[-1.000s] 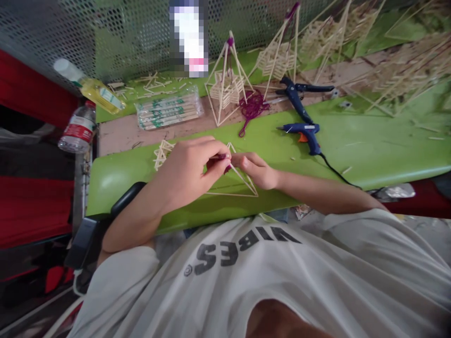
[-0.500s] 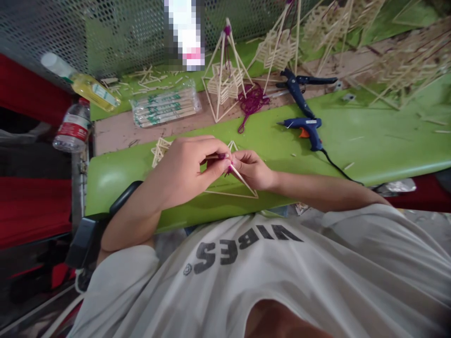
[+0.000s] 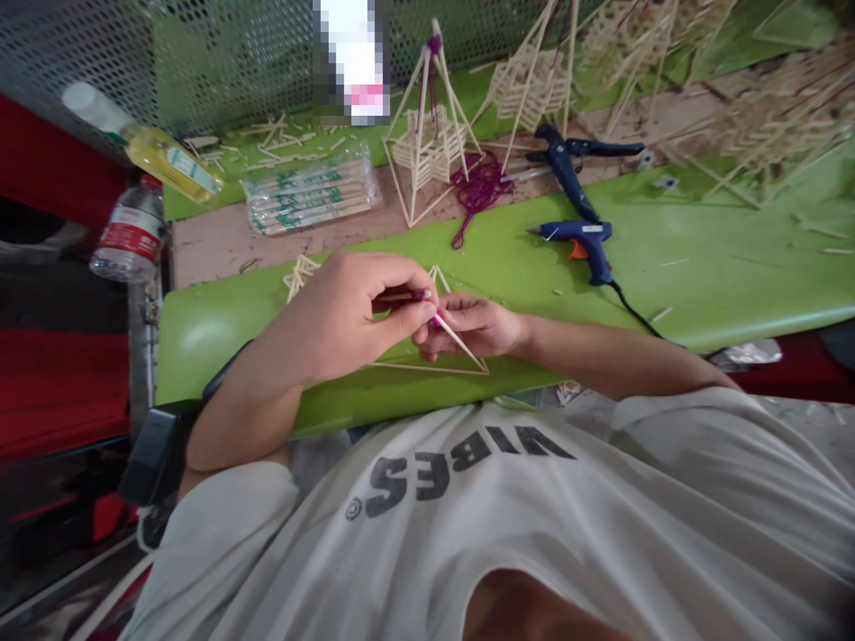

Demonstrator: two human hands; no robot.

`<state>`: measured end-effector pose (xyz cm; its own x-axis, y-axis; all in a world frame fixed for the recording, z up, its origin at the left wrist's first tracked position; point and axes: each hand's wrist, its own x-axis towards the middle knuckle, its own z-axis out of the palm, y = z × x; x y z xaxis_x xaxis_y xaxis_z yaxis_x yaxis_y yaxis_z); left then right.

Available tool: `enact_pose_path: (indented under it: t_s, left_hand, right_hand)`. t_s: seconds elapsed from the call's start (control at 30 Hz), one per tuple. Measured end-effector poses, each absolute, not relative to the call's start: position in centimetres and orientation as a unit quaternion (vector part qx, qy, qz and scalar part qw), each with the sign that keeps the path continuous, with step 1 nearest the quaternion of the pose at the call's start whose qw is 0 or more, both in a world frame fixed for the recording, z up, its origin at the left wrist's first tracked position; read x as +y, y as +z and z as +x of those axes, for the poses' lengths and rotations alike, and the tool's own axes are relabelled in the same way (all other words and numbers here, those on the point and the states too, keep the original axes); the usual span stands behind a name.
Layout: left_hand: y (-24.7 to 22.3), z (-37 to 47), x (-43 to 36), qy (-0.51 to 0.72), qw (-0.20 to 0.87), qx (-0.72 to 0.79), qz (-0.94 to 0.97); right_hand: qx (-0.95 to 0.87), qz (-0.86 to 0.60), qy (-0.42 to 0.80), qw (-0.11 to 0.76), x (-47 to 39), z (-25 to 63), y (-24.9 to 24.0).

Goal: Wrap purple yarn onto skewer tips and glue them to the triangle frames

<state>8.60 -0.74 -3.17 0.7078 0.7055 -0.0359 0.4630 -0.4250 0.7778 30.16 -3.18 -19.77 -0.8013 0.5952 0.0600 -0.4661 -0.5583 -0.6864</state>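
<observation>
My left hand [image 3: 354, 312] pinches the top of a pyramid-shaped wooden stick frame [image 3: 462, 341], where purple string [image 3: 420, 294] is wound round the joined sticks. One stick slants down from my fingers to a corner on the green surface. My right hand [image 3: 481, 325] is closed close beside it, its curled fingers at a bit of purple string below the tip. The string between those fingers is mostly hidden. Behind my left hand lies a small stick piece [image 3: 300, 274], partly covered.
Behind my hands stand a finished-looking stick pyramid [image 3: 427, 147] and a tangle of purple string [image 3: 479, 191]. A blue glue gun [image 3: 581, 236] and dark cutters [image 3: 565, 169] lie to the right. Bagged sticks [image 3: 311, 191], an oil-coloured bottle [image 3: 166, 160] and a red-labelled bottle [image 3: 130, 236] are left.
My right hand has turned and its fingers have swung down and left under the tip. My left hand still pinches the frame top. The view has shifted slightly.
</observation>
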Motion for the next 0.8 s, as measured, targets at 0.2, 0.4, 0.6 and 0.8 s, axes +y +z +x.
enact_pose_path:
  t_s: [0.2, 0.4, 0.6, 0.8]
  left_hand:
    - [-3.6, 8.3, 0.4, 0.142, 0.478, 0.327, 0.803]
    - [-4.2, 8.0, 1.1, 0.137, 0.536, 0.309, 0.774]
    - [-4.6, 7.9, 1.6, 0.155, 0.546, 0.292, 0.77]
    - [-5.1, 8.1, 1.5, 0.167, 0.537, 0.31, 0.767]
  right_hand:
    - [-0.369, -0.121, 0.857, 0.337, -3.8, 30.2, -19.9]
    - [-0.381, -0.136, 0.85, 0.337, -3.9, 30.1, -19.8]
    - [-0.39, -0.143, 0.847, 0.333, -4.1, 30.1, -20.1]
    - [-0.403, -0.142, 0.842, 0.33, -4.2, 30.3, -20.1]
